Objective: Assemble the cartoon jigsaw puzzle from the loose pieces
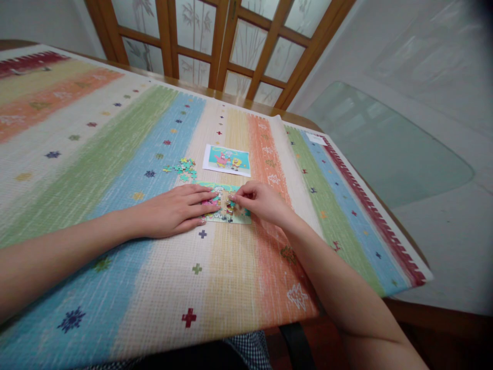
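A small, partly assembled jigsaw puzzle (225, 205) lies on the striped mat (115, 205). My left hand (177, 209) rests flat on the puzzle's left side, fingers stretched out. My right hand (258, 201) is curled at the puzzle's right side, its fingertips pinched on a puzzle piece (232, 197) pressed onto the puzzle. Several loose teal pieces (183, 168) lie just beyond the puzzle to the left. A reference picture card (227, 160) with cartoon figures lies behind the puzzle.
The mat covers a wooden table whose right edge (400, 246) drops off toward a glass tabletop (385, 149) leaning on the floor. Wooden-framed glass doors (231, 46) stand behind the table. A fold in the mat (287, 169) runs right of the card.
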A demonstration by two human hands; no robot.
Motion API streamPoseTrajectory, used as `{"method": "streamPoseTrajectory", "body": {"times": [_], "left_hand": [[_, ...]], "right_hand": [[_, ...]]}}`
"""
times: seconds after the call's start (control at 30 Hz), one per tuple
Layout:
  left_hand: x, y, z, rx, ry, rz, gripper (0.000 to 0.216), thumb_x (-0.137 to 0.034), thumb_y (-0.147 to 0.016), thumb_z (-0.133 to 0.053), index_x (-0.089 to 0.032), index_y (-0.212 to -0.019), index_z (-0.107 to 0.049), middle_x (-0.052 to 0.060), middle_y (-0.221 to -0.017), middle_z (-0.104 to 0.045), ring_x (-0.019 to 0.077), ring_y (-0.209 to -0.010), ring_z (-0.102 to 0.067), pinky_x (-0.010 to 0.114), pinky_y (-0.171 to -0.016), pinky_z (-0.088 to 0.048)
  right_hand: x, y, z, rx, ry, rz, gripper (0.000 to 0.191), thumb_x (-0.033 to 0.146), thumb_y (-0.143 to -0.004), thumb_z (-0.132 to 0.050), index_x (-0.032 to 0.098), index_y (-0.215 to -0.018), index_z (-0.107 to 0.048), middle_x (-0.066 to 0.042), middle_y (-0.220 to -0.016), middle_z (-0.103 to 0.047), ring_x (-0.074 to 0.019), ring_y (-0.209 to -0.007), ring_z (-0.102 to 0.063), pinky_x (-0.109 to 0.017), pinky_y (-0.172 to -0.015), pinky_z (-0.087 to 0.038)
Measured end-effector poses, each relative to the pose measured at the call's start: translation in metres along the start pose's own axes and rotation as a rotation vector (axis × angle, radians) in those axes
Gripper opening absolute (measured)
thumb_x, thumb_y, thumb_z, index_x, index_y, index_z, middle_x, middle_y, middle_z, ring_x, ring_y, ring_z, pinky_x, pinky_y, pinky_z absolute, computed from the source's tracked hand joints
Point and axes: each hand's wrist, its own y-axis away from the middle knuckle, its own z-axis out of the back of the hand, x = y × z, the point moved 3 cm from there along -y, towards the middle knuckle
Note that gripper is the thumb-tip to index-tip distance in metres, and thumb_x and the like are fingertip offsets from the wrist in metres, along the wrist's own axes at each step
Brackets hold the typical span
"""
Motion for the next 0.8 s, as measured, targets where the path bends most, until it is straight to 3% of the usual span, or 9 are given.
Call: {"method": "streamPoseTrajectory", "body": {"times": [0.2,0.8], "left_hand": [[-0.001,0.0,0.001,-0.025,0.033,-0.006,0.044,-0.038,-0.106,-0.046,-0.03,-0.149,-0.05,0.008,-0.154,-0.049,0.0273,-0.144,-0.042,0.047,-0.121,-0.03],[0.001,0.001,-0.001,0.016,-0.013,-0.018,0.043,-0.036,-0.105,-0.046,-0.033,-0.147,-0.052,0.009,-0.156,-0.046,0.0289,-0.145,-0.04,0.051,-0.119,-0.03]], "right_hand": [[0.003,-0.002,-0.004,-0.054,-0.056,0.025,0.014,0.028,-0.088,-0.071,0.019,-0.077,-0.072,-0.001,-0.074,-0.061,-0.0131,-0.069,-0.053,-0.027,-0.065,-0.038],[0.012,-0.002,-0.02,-0.092,0.106,0.087,0.021,0.026,-0.092,-0.068,0.019,-0.072,-0.072,-0.004,-0.076,-0.063,-0.0174,-0.079,-0.055,-0.033,-0.077,-0.039]]}}
